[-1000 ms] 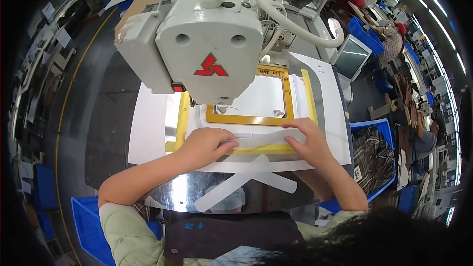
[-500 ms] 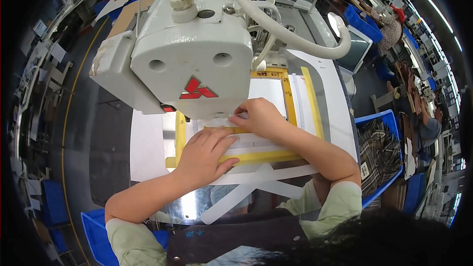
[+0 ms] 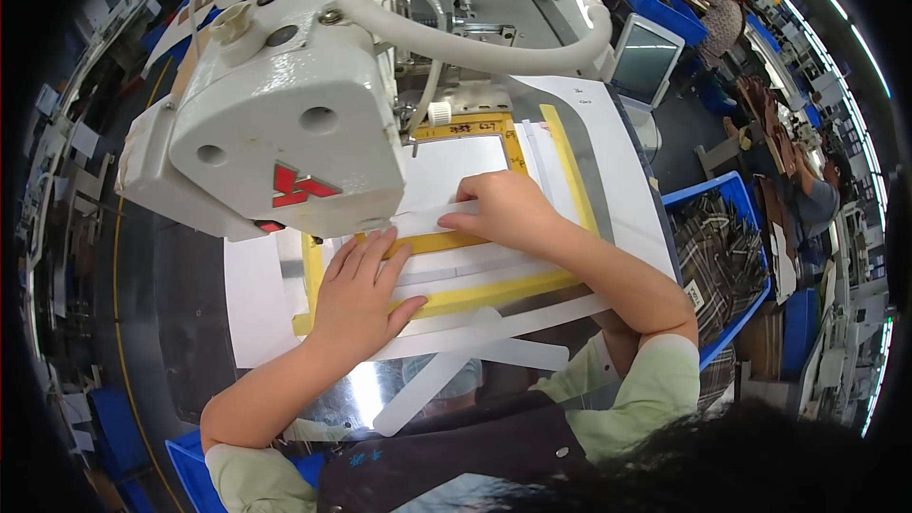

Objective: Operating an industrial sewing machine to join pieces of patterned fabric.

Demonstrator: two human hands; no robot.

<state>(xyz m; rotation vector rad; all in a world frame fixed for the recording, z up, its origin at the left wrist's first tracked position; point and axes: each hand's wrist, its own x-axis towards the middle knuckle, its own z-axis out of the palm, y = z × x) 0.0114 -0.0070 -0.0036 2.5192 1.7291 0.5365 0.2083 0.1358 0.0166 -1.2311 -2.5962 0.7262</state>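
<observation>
My right hand (image 3: 510,214) pinches a thin whitish strip (image 3: 418,222) between thumb and forefinger, at the near side of a yellow frame (image 3: 454,243) under the sewing machine head (image 3: 285,142). My left hand (image 3: 356,293) lies with fingers spread, its fingertips by the frame's near left corner and the strip's left end. Inside the frame is a white sheet (image 3: 456,169). Yellow tape (image 3: 494,298) edges the white panel around the frame. The machine head hides the frame's left part and the needle area.
Pale strips (image 3: 423,389) cross on the glossy table near my body. To the right, a blue bin (image 3: 750,192) holds dark plaid pieces. Another blue bin (image 3: 190,470) stands at lower left. A white hose (image 3: 475,52) arches over the machine, and a screen (image 3: 644,62) stands behind.
The view has shifted, so the machine head appears farther left. My left hand has slid left with its fingers more spread, and more of the whitish strip shows between my hands.
</observation>
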